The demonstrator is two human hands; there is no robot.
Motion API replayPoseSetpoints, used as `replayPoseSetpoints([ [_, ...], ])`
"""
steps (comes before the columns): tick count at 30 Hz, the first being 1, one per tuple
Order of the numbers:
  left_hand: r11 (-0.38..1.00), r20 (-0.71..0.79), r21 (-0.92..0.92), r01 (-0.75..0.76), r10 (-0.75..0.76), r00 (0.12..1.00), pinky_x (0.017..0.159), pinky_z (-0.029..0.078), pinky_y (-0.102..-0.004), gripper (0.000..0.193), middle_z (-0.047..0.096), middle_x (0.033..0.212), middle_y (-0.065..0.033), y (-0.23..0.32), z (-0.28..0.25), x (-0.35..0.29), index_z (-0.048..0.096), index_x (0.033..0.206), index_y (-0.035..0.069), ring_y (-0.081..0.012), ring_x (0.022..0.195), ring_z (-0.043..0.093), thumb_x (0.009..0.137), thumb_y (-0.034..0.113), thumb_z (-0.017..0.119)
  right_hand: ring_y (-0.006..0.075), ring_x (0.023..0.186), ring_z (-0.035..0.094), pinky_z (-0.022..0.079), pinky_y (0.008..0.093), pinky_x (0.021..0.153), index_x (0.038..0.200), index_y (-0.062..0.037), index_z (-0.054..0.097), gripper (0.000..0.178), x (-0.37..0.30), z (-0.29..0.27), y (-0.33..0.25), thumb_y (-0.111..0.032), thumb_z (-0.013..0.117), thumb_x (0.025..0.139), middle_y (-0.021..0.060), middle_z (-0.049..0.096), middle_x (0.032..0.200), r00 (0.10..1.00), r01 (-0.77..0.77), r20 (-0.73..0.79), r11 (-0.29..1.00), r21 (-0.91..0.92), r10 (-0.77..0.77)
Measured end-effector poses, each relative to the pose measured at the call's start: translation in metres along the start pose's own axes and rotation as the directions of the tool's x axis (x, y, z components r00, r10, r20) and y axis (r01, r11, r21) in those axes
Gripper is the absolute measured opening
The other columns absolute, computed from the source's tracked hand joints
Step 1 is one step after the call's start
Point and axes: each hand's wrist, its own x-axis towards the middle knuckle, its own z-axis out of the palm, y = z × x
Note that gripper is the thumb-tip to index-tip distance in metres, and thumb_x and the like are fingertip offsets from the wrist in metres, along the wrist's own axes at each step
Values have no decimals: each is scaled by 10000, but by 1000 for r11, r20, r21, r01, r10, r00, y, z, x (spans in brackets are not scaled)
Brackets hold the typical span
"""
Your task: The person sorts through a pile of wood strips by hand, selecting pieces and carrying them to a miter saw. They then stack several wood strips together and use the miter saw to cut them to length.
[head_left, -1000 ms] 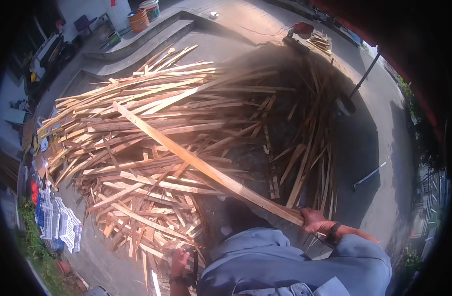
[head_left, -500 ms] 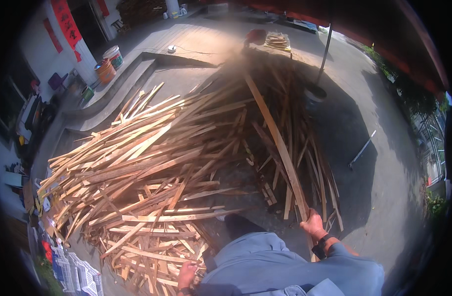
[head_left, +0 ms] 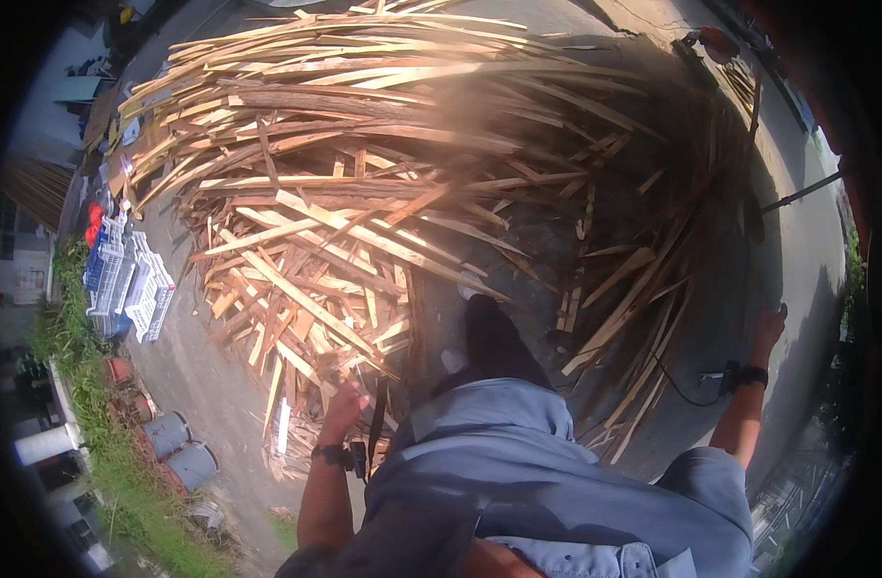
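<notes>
My left hand (head_left: 344, 407) hangs by the lower edge of a heap of short split wood strips (head_left: 301, 299). Its fingers are loosely bent and apart, with nothing seen in them. A dark band (head_left: 333, 456) sits on that wrist. Out to the far right, my right hand (head_left: 769, 329) is over the grey ground, clear of the wood. Its fingers are hard to make out, and no plank shows in it. Its wrist wears a dark band (head_left: 752, 375), with a small device (head_left: 718, 375) and a thin cable beside it. Long wood strips (head_left: 364, 96) spread across the top.
Darker strips (head_left: 643, 279) lie in shade at the right. White and blue plastic crates (head_left: 132, 279) stand on the left, above grey buckets (head_left: 179, 448) and a grass strip (head_left: 123, 482). A dark pole (head_left: 802, 193) and a red object (head_left: 718, 44) are at upper right.
The long plank is out of my right hand, which has moved out to the right and up. My view has turned left and downward. My left hand has moved up in the picture.
</notes>
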Motion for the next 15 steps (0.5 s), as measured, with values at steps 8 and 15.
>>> replayPoseSetpoints([
  [8,889,91,-110,444,-436,895,688,484,-319,467,626,820,-135,-13,50,-82,481,1144,-9,-213,776,613,774,214,659,312,942,561,443,383,796,1107,5,527,505,-226,205,-193,-279,663,713,179,580,995,425,155,875,971,180,-230],
  [15,798,160,-158,581,-560,813,694,489,-320,435,634,785,-128,-1,77,-86,500,1110,-1,-223,752,620,755,191,664,311,883,599,471,366,743,1003,0,572,432,-280,317,-318,-242,675,661,192,606,912,176,323,907,893,312,-381],
])
